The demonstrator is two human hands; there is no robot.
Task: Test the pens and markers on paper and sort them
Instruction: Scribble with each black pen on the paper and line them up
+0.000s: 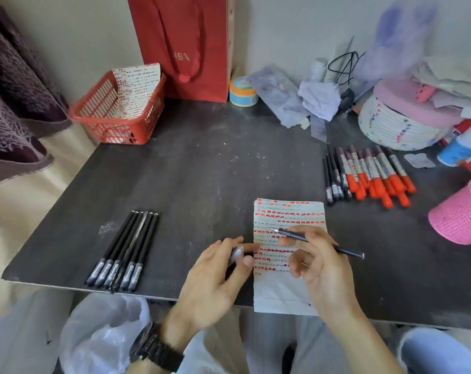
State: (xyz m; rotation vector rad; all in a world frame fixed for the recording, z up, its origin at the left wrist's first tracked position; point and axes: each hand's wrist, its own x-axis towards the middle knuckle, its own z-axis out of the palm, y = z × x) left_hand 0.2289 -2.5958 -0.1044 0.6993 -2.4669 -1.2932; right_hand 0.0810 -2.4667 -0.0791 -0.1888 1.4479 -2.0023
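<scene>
Head cam: my right hand (pixel 320 265) holds a black pen (pixel 318 242) in thumb and fingers. The pen is uncapped, with its tip pointing left just above the paper (pixel 277 292); can't tell if the tip touches. My left hand (pixel 215 276) pinches a small grey piece (pixel 235 255), probably the cap but blurred, right at the paper's left edge.

The paper lies at the near edge of the table (pixel 202 171), overhanging it, and its far half is covered in red dashes and thin ink lines.

Near left there is a row of black pens (pixel 123 252), capped, lying side by side. Far right is a bunch of markers (pixel 377 174) with orange caps, and a second bunch of black pens (pixel 334 176) touches its left side.

A red basket (pixel 107 128) at far left holds a used sheet (pixel 137 85). A pink cup (pixel 458 214) lies tipped at the right edge.
</scene>
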